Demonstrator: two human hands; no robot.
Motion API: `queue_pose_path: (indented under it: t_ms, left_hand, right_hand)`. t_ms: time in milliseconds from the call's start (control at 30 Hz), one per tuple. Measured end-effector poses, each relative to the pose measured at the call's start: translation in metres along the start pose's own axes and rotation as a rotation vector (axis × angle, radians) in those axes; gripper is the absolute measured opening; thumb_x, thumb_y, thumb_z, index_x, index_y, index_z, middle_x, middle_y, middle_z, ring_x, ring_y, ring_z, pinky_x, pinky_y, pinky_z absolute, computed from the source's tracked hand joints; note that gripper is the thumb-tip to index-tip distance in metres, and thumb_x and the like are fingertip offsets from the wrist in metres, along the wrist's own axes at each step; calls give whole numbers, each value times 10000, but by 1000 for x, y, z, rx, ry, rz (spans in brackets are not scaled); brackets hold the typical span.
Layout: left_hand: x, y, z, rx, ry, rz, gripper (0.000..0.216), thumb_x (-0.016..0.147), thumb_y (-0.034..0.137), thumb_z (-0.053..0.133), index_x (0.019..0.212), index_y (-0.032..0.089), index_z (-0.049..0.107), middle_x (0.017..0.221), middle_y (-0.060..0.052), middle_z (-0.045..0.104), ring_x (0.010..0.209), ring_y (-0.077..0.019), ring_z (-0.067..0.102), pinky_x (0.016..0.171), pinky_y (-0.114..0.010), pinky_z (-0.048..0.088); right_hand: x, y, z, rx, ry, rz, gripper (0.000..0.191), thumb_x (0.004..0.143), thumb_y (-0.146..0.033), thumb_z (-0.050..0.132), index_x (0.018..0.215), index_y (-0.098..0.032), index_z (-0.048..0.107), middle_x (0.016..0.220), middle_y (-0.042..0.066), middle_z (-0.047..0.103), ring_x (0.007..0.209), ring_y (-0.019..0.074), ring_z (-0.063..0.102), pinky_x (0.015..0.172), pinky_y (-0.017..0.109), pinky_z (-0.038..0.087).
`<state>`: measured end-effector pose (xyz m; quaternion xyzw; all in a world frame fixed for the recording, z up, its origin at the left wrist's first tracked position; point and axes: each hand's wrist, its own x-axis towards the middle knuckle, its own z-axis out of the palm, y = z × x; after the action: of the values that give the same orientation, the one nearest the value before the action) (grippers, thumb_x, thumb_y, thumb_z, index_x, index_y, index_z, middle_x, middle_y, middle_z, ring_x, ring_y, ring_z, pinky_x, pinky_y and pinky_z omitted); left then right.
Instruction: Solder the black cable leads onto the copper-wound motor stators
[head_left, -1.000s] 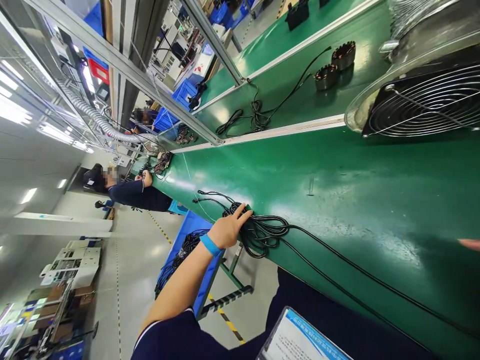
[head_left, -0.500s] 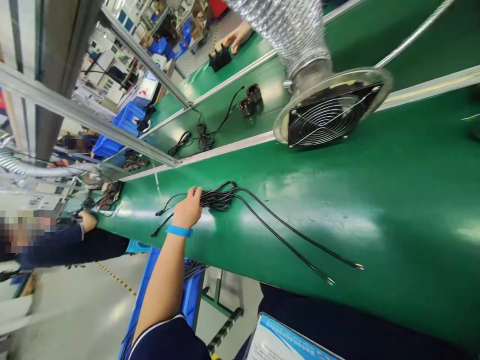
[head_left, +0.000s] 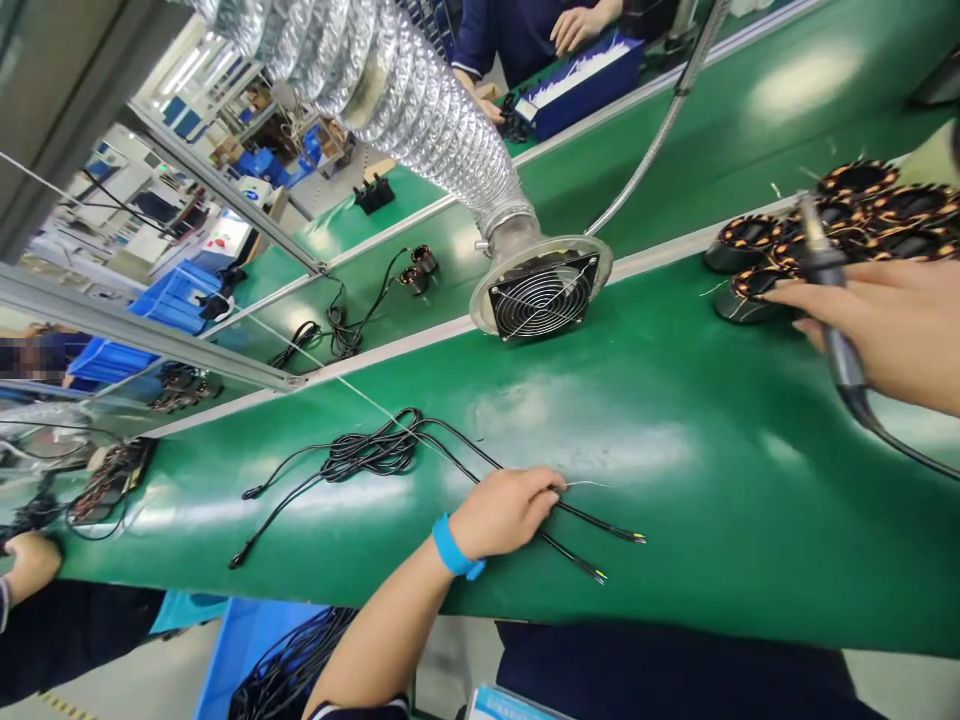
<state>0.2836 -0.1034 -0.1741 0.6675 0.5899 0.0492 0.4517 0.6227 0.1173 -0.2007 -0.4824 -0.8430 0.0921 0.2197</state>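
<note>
My left hand [head_left: 514,510] is pinched on a thin solder wire [head_left: 589,484], whose end sticks out past the fingertips. Behind the hand, the wire runs up and left across the view. Beneath that hand lie two black cables [head_left: 375,450], coiled together on the green bench, their stripped ends with coloured cores [head_left: 637,538] pointing right. At the right, my right hand [head_left: 892,320] grips a soldering iron [head_left: 844,355], tip upward, its cord trailing to the right edge. Several copper-wound stator rings [head_left: 750,285] stand just behind the iron.
A round fume extractor [head_left: 541,295] on a silver duct hangs over the bench's back. A blue bin [head_left: 217,660] of black cables stands below the front edge. A co-worker's hand [head_left: 34,560] is at far left; another person's hands [head_left: 576,30] work beyond the frame.
My left hand has left the cable coil and moved right, now with solder wire in it. My right hand has come into view with a soldering iron. The view has swung right.
</note>
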Motion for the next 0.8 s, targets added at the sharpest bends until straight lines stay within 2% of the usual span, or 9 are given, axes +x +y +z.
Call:
queue_pose_path:
  t_ms: [100, 200, 267, 333, 433, 567, 667, 800]
  left_hand:
    - [9, 3, 3, -328, 14, -46, 144, 939, 166, 479, 984, 144, 615, 810, -32, 656, 683, -119, 630, 701, -239, 500]
    - [15, 3, -3, -625, 77, -135, 63, 895, 151, 522, 913, 135, 580, 757, 10, 581, 556, -59, 494, 570, -190, 401]
    - [21, 5, -11, -736, 153, -185, 55, 885, 172, 563, 896, 123, 584, 693, 39, 521, 522, -42, 394, 534, -181, 331]
    - [29, 9, -18, -823, 219, -234, 81, 902, 188, 572, 903, 110, 593, 664, 53, 482, 506, -34, 328, 506, -182, 266]
    - [43, 13, -27, -893, 279, -277, 118, 954, 190, 541, 956, 95, 611, 679, 56, 480, 482, -23, 294, 473, -190, 202]
    - [60, 16, -32, -919, 248, -262, 163, 1000, 182, 498, 923, 91, 608, 689, 46, 506, 468, -17, 302, 451, -189, 182]
    - [68, 19, -32, -934, 217, -270, 187, 991, 156, 493, 834, 98, 575, 668, 45, 501, 460, -11, 291, 453, -184, 177]
    - [78, 26, -32, -941, 245, -277, 124, 959, 163, 520, 846, 123, 553, 655, 52, 500, 466, -26, 285, 470, -196, 176]
  right_hand:
    - [24, -2, 8, -124, -87, -140, 1157, 804, -817, -19, 1066, 1, 756, 825, 181, 672, 859, 227, 632, 717, 462, 305]
    - [21, -16, 20, -151, -51, -257, 1102, 853, -839, 18, 1012, -54, 775, 712, 134, 638, 708, 178, 560, 682, 404, 312]
    - [7, -37, 30, -65, -18, -348, 943, 938, -809, 144, 1016, -118, 782, 751, 122, 663, 684, 165, 547, 679, 366, 352]
    - [-12, -67, 38, 33, 47, -495, 692, 1058, -620, 266, 1016, -155, 777, 769, 116, 663, 682, 167, 558, 672, 344, 390]
    - [-39, -114, 43, 89, 96, -608, 495, 1099, -424, 307, 1074, -186, 741, 841, 104, 669, 734, 176, 589, 661, 323, 425]
    - [-58, -150, 41, 157, 70, -611, 335, 1075, -285, 349, 1126, -205, 670, 919, 93, 673, 800, 205, 620, 693, 343, 479]
    - [-64, -154, 45, 192, 79, -541, 297, 1072, -308, 366, 1170, -213, 631, 943, 92, 671, 833, 224, 634, 709, 368, 499]
    - [-66, -152, 56, 178, 122, -436, 310, 1075, -354, 394, 1276, -185, 561, 1179, 124, 674, 1028, 260, 650, 818, 409, 534]
